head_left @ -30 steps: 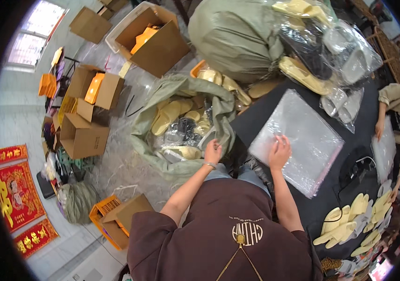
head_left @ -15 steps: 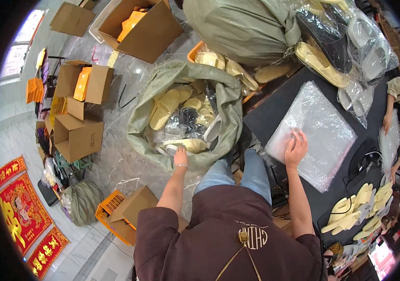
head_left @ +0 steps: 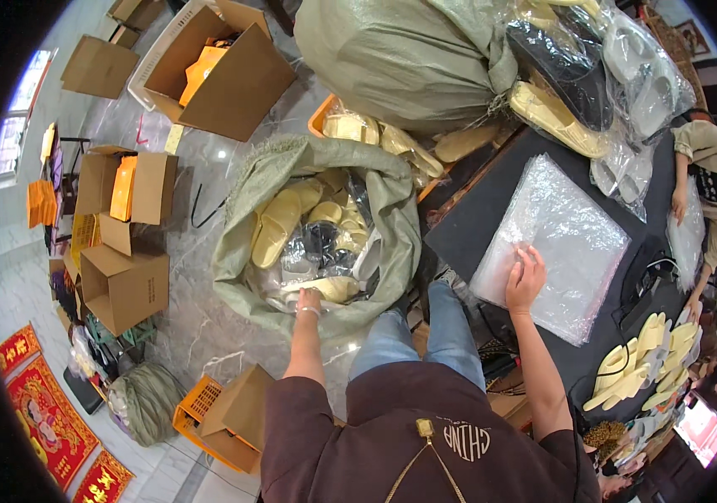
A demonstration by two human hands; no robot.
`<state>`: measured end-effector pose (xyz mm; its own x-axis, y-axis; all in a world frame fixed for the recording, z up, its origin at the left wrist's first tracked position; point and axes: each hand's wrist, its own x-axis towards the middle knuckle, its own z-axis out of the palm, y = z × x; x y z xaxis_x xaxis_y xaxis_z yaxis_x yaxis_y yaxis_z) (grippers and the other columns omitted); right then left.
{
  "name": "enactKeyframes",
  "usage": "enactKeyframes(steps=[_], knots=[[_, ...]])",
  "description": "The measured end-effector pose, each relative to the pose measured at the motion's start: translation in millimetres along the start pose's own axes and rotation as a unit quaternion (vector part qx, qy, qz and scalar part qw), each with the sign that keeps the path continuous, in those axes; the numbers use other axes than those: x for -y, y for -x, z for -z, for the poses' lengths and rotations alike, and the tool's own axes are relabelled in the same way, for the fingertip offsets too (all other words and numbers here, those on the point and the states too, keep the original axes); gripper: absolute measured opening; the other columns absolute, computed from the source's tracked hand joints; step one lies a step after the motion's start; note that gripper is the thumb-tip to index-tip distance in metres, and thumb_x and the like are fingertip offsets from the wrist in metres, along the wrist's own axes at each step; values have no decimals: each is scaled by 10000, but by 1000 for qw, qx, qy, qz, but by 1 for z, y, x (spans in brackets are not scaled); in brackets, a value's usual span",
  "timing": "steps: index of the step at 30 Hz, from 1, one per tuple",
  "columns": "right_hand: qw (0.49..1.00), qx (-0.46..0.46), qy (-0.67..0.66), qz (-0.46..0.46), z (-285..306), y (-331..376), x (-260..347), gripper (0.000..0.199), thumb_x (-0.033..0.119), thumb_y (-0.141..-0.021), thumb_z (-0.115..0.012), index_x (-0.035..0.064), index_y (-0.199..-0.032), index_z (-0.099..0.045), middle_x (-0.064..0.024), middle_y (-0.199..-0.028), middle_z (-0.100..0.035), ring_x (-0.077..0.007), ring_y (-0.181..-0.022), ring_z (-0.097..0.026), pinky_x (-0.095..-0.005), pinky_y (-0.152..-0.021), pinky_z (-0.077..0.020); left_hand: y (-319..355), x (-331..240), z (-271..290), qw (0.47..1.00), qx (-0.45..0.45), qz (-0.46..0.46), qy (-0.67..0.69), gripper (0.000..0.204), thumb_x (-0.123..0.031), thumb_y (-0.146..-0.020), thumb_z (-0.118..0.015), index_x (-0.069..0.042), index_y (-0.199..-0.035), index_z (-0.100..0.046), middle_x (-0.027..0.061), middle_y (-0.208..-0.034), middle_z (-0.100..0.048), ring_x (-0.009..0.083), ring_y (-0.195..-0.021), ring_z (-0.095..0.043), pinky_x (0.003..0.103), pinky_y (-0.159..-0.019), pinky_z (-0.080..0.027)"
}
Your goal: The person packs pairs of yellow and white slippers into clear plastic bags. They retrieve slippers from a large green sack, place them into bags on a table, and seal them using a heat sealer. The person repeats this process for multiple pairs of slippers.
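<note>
An open green woven sack (head_left: 233,251) stands in front of me, holding yellow, black and grey slippers, some in clear plastic. My left hand (head_left: 308,302) reaches over its near rim, beside a yellow slipper (head_left: 337,290); its fingertips are too unclear to show a grip. Another yellow slipper (head_left: 276,228) lies at the sack's left. To the right, a stack of clear plastic bags (head_left: 572,243) rests on the black table (head_left: 467,230). My right hand (head_left: 526,281) lies on the stack's near-left part, fingers apart.
A large filled sack (head_left: 400,63) and bagged slippers (head_left: 560,117) stand at the far side. Loose yellow slippers (head_left: 627,377) lie at the table's near right. Another person (head_left: 706,189) works at the right edge. Cardboard boxes (head_left: 224,84) and an orange crate (head_left: 199,402) are left.
The view has shifted, so sack and boxes appear lower and further left. My left hand stays at the sack's near rim, and my right hand remains on the plastic bags.
</note>
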<state>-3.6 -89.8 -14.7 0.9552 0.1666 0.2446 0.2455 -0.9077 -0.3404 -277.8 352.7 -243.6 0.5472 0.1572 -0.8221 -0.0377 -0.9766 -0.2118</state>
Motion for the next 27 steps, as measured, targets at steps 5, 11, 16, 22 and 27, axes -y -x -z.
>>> enactKeyframes(steps=[5,11,16,22,27], knots=[[1000,0,-4,-5,2,0,0,327,112,-790,-532,130,-1114,-578,-102,-1213,-504,-287,-1118,-467,-414,-927,-337,15,0,-17,996,16,-66,-57,311,-224,-893,-425,-144,-1152,-577,35,-1230,-553,227,-1138,-506,402,-970,-326],[1000,-7,-10,-10,6,4,0,334,123,-791,-529,141,-1122,-572,-90,-1223,-498,-282,-1118,-468,-416,-920,-342,64,21,6,997,-43,-67,-14,252,-206,-873,-442,-189,-1064,-606,59,-1049,-631,226,-951,-628,393,-772,-469],[1000,6,-18,-17,10,3,-3,310,135,-801,-526,150,-1109,-563,-81,-1213,-495,-287,-1093,-474,-421,-899,-352,108,36,54,996,-26,-83,8,229,-174,-876,-446,-164,-1059,-585,93,-1046,-650,243,-980,-628,385,-790,-483],[1000,-14,-19,-15,18,6,-9,313,165,-793,-538,166,-1105,-554,-69,-1195,-495,-290,-1018,-488,-419,-853,-368,195,50,208,998,-48,-26,36,209,-152,-867,-447,-137,-1064,-516,120,-920,-665,288,-873,-650,415,-717,-502],[998,-30,-55,-15,19,9,-14,302,167,-782,-553,163,-1083,-568,-71,-1184,-496,-291,-998,-492,-417,-833,-376,302,56,347,979,-187,-39,69,147,-121,-810,-533,-91,-944,-478,176,-703,-629,352,-670,-631,462,-593,-482]])
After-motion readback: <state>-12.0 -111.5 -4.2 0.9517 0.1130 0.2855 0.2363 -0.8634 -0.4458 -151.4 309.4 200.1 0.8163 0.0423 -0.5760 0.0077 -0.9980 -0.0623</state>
